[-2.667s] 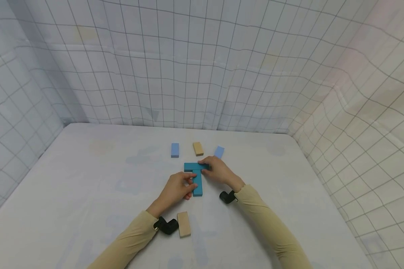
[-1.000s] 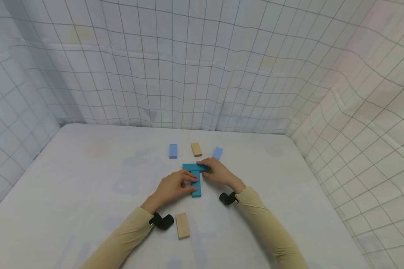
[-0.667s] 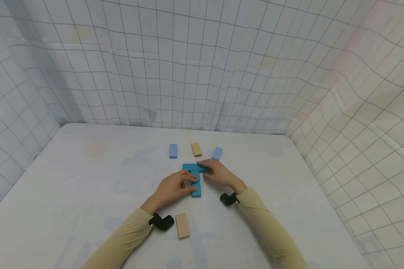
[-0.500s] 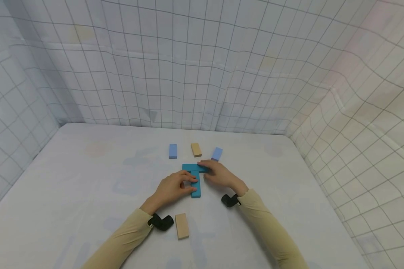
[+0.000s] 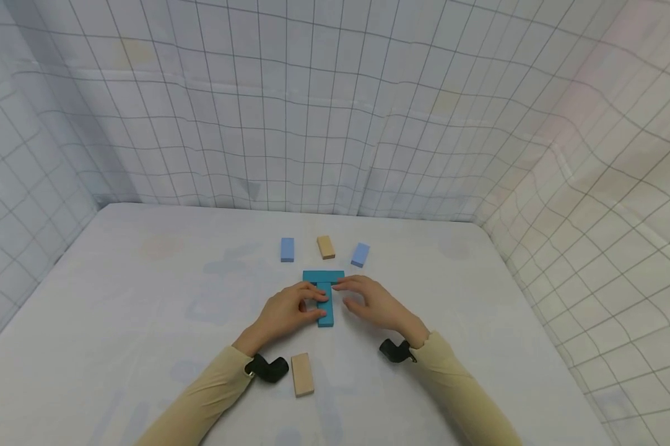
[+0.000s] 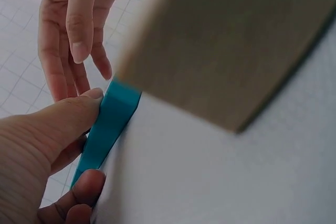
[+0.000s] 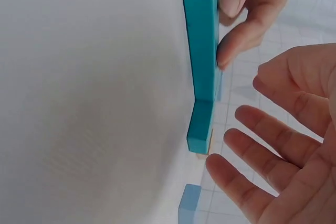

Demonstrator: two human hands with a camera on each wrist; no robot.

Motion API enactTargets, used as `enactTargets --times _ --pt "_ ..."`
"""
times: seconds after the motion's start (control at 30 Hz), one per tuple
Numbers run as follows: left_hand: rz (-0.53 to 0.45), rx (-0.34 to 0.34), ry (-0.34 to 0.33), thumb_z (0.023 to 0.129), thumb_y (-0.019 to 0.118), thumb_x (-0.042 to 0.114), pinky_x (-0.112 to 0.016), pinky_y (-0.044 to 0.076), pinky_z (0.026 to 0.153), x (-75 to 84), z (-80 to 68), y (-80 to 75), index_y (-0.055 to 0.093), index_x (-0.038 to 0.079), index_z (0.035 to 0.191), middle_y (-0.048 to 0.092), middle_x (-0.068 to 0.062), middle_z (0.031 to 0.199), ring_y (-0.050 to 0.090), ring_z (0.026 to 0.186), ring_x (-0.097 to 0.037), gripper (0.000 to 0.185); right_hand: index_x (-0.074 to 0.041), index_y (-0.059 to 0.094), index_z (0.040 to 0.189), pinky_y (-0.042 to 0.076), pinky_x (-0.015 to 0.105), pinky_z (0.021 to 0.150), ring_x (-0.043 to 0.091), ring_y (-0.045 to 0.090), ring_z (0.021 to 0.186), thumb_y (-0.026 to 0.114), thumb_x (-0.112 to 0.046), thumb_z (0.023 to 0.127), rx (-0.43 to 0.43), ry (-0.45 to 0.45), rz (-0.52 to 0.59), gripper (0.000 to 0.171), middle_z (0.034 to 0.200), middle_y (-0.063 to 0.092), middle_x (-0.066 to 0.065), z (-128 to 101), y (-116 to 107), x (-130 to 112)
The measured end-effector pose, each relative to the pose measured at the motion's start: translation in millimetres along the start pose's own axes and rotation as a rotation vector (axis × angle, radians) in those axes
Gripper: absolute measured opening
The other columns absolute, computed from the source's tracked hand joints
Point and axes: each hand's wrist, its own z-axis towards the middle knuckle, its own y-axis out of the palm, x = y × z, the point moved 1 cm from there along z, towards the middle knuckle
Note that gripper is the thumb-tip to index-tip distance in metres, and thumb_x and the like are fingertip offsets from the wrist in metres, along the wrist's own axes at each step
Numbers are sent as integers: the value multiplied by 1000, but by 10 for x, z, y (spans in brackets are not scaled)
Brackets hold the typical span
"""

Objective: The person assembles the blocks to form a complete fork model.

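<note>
Two teal blocks lie flat on the white table as a T: a cross bar [image 5: 323, 275] at the far end and a stem [image 5: 326, 310] running toward me. My left hand [image 5: 318, 306] pinches the stem between thumb and fingers; the left wrist view shows the thumb and a finger on the stem [image 6: 107, 129]. My right hand [image 5: 357, 296] hovers just right of the T with its fingers spread, holding nothing. In the right wrist view the stem [image 7: 202, 30] meets the cross bar [image 7: 201, 124], and my right hand [image 7: 278, 156] is off both.
Beyond the T lie a light blue block [image 5: 287, 249], a tan block [image 5: 326, 246] and another light blue block [image 5: 360, 254]. A second tan block [image 5: 302, 374] lies near my left wrist. Grid-patterned cloth walls enclose the table [image 5: 145, 297] on three sides.
My right hand has let go of the cross bar and drawn back toward me, fingers opening. My left hand keeps its pinch on the stem. The blocks have not moved.
</note>
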Motion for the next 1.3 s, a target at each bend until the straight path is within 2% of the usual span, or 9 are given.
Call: enactTargets --times 0.2,0.4,0.6,0.9,1.17,1.3 --pt "-23 -1 -6 81 71 35 -17 42 55 -15 5 10 70 22 107 61 10 111 49 64 2 30 -12 61 120 44 32 95 13 50 116 56 -16 93 -8 -69 -10 28 122 58 -2 -134 18 -131" --pt "-34 -2 -16 81 71 35 -17 42 55 -17 4 5 71 21 106 61 10 111 49 64 2 29 -15 63 117 44 28 93 9 52 112 57 -12 92 -38 -155 20 26 117 61 -6 -244 72 -241" --pt "-31 1 -16 80 71 37 -17 42 55 -16 5 9 70 23 107 61 11 112 48 64 2 30 -18 63 119 43 24 94 7 51 114 58 -11 91 -92 -262 12 29 122 59 -7 -318 158 -371" --pt "-31 0 -26 80 70 40 -18 41 54 -46 2 32 70 24 107 60 12 112 48 64 2 31 -19 58 126 39 24 99 7 46 122 57 -20 92 -216 -324 -50 34 132 53 -5 -356 293 -588" --pt "-31 2 -22 80 70 41 -18 41 54 -41 8 25 70 25 107 60 12 111 49 65 3 32 -18 58 125 36 23 102 9 45 124 58 -27 92 -222 -419 -139 35 134 51 -2 -344 382 -638" --pt "-30 1 -25 80 69 42 -17 41 55 -52 9 31 70 25 107 60 12 112 49 65 3 32 -18 59 125 37 23 101 9 48 122 59 -28 91 -213 -423 -162 35 132 53 -3 -347 387 -656"
